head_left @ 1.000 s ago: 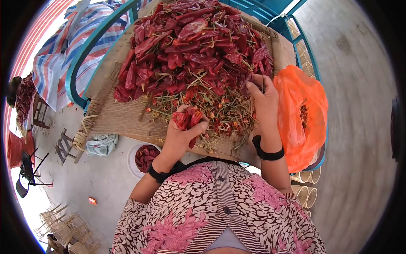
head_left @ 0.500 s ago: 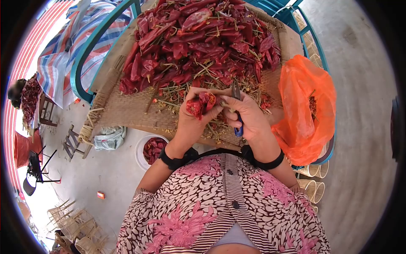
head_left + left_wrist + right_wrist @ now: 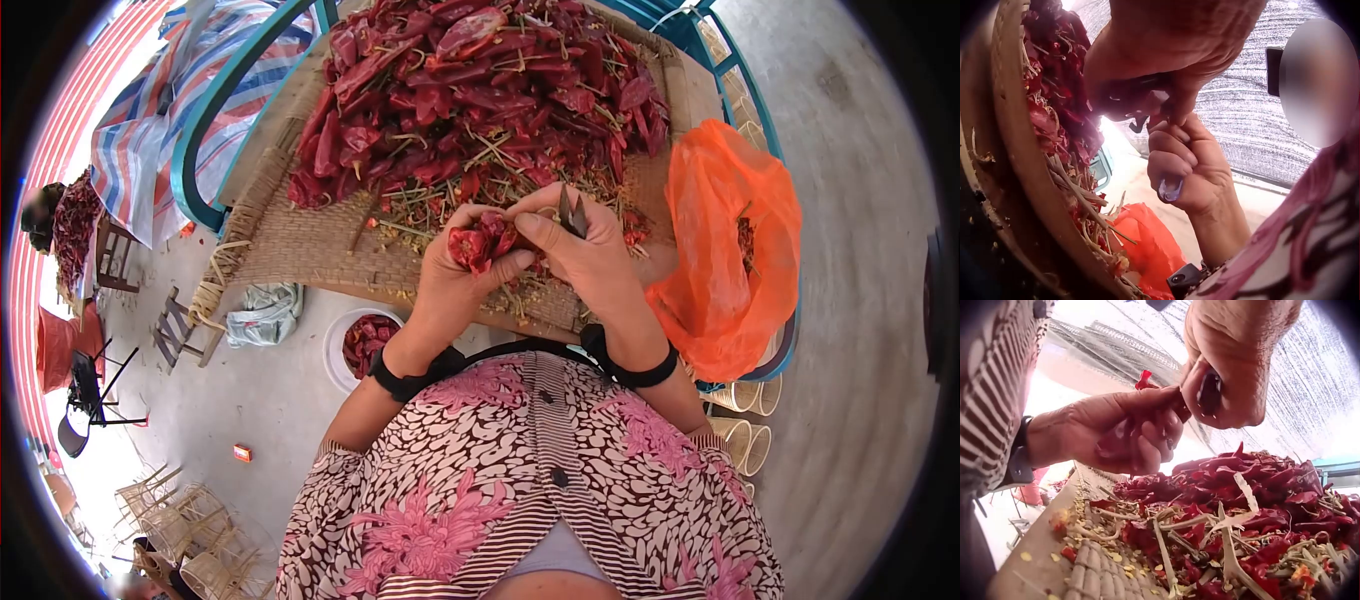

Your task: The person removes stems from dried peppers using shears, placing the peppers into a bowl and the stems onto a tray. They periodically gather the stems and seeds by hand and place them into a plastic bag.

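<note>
In the head view my left hand [image 3: 450, 280] grips a small bunch of dried red chili peppers [image 3: 480, 243], their cut ends facing me. My right hand [image 3: 592, 262] meets it over the front of the woven tray, thumb and fingertips at the peppers' right side. Held in that same hand are scissors [image 3: 573, 213], pointed dark blades sticking up past the fingers. A bluish handle [image 3: 1170, 189] shows below the curled fingers in the left wrist view. Behind both hands rises a large heap of dried chilies [image 3: 470, 100], with loose stems and seeds [image 3: 420, 238] before it.
The woven tray [image 3: 300, 262] rests over a blue-green chair frame [image 3: 190, 150]. An orange plastic bag [image 3: 715, 300] hangs at the right, with some bits inside. Down left on the floor stands a white basin [image 3: 332, 350] of chilies, near a pale plastic bag [image 3: 265, 315].
My right hand has come from the heap's right edge to the left hand. The scissors' blades now point up with the handle hidden in the head view. The left hand keeps the chilies.
</note>
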`<state>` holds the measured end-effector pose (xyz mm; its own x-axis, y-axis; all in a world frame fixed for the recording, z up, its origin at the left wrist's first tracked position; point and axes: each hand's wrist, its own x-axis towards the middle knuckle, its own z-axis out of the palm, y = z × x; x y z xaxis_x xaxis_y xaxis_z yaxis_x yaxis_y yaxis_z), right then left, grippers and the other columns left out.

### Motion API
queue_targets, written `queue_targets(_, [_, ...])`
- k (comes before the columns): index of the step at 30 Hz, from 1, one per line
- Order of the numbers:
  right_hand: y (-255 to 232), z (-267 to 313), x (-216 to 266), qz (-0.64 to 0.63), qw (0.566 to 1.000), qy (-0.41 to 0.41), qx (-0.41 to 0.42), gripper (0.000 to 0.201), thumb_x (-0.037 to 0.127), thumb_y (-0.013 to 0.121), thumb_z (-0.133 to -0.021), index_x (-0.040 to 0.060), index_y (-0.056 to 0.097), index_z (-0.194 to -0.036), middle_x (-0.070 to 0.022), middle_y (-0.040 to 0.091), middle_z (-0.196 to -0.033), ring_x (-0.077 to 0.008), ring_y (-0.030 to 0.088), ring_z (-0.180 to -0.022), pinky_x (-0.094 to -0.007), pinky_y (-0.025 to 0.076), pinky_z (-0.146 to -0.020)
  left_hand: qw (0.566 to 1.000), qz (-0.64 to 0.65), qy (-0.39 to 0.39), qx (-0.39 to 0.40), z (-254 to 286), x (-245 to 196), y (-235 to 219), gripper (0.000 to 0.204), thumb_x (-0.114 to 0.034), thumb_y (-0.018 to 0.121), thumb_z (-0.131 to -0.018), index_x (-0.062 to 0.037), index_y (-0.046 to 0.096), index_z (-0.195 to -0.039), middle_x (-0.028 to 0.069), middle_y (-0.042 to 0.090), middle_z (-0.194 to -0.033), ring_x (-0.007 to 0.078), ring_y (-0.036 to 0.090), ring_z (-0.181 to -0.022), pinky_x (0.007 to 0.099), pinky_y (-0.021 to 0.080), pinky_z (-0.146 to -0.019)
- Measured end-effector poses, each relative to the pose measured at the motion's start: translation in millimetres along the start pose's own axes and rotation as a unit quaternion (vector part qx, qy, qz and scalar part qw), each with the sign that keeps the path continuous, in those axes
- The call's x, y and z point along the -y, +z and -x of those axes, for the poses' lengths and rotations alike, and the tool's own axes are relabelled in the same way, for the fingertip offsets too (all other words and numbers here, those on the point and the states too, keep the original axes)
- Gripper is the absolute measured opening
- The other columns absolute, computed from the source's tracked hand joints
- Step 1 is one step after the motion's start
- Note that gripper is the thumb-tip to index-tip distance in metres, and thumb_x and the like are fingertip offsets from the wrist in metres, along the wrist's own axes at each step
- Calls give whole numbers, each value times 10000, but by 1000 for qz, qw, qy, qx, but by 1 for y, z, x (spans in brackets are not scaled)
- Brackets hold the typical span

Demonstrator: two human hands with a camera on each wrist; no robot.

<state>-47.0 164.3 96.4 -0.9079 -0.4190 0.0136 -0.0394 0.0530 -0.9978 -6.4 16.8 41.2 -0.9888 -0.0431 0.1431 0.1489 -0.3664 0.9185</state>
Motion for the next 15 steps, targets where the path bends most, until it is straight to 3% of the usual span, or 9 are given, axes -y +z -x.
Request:
queue_targets(2, [-2,-5,-13,156,982,-103,-29,162,170,698,-855,75,658,-980,18,547,-779,-102,543,-689,-241,420,-598,1000,0,-30,-8,2,-1,-4,232,-5,711,-823,-60,568,-997,-42,595,-883,34,534,-790,185,456,-717])
queue_targets(5, [-3,-4,-9,361,920,-136,-65,119,108,699,-818,82,632,-913,-32,597,-860,-173,599,-696,-278,463,-593,997,-72,12,-38,3,9,-8,159,-14,685,-842,-60,593,-963,-52,595,-835,39,535,-755,180,451,-700])
queue_targets(8, [10,-2,-12,386,887,-243,-74,105,68,691,-792,73,608,-856,-62,624,-921,-225,624,-711,-299,496,-593,970,-230,57,-56,5,15,-14,81,-25,641,-870,-52,601,-936,-44,593,-764,53,546,-667,188,453,-611])
queue_targets(11, [16,1,-15,438,838,-323,-50,120,40,686,-776,73,611,-864,-53,629,-921,-219,636,-712,-301,512,-587,990,32,-106,-88,8,0,-7,44,-55,628,-874,-41,602,-908,-12,586,-720,75,547,-583,215,443,-514])
queue_targets(14, [20,-2,-21,318,888,-323,-76,90,25,666,-810,70,612,-866,-45,646,-913,-188,644,-724,-275,509,-585,977,161,-123,-73,7,3,-9,79,-78,648,-858,-32,601,-901,7,576,-690,93,545,-537,230,417,-451])
queue_targets(15, [23,5,-20,140,973,-161,-84,52,81,649,-872,71,601,-859,-33,653,-882,-128,631,-706,-240,469,-522,970,191,-142,-58,7,1,-9,94,-82,659,-850,-33,600,-905,12,576,-698,94,545,-543,228,418,-456])
